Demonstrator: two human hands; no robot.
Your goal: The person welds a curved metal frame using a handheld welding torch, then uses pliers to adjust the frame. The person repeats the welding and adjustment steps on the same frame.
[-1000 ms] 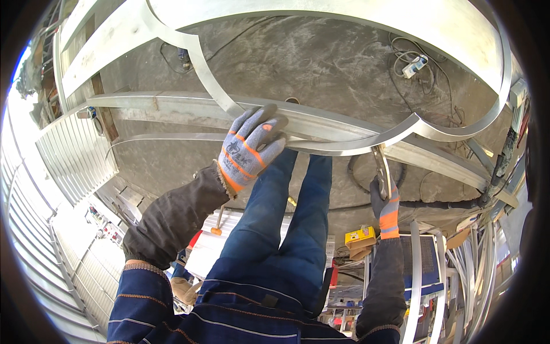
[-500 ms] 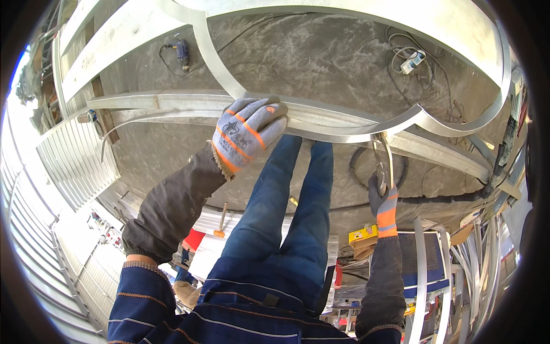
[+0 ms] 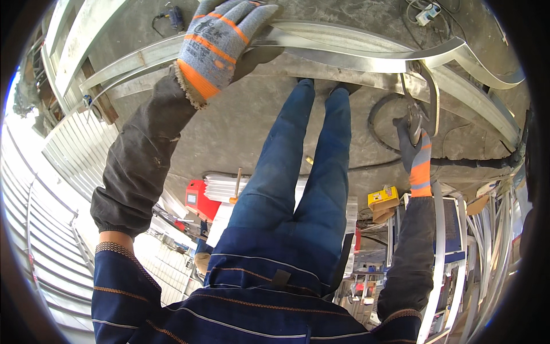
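Note:
My left hand (image 3: 220, 46), in a grey glove with orange stripes, is closed on a curved shiny metal strip (image 3: 395, 61) near the top of the view. The glove hides its fingertips and the strip's edge there. On the right, my gloved right hand (image 3: 417, 146) wraps round the handles of locking clamp pliers (image 3: 433, 97). Their jaws meet the strip close to its bend. Behind the strip, a wide curved metal beam (image 3: 487, 103) spans the floor.
A power drill (image 3: 175, 19) lies at the far left, a white power strip (image 3: 428, 14) at the far right. Black cable (image 3: 372, 120) loops beside the pliers. Closer in are a red machine (image 3: 200, 199), a hammer (image 3: 236, 186), a yellow box (image 3: 382, 198) and stacked metal profiles (image 3: 492, 241).
My left hand has gone up and left in the view, my right hand up and right with the pliers. The strip sits higher; its large curved frame is now mostly out of view.

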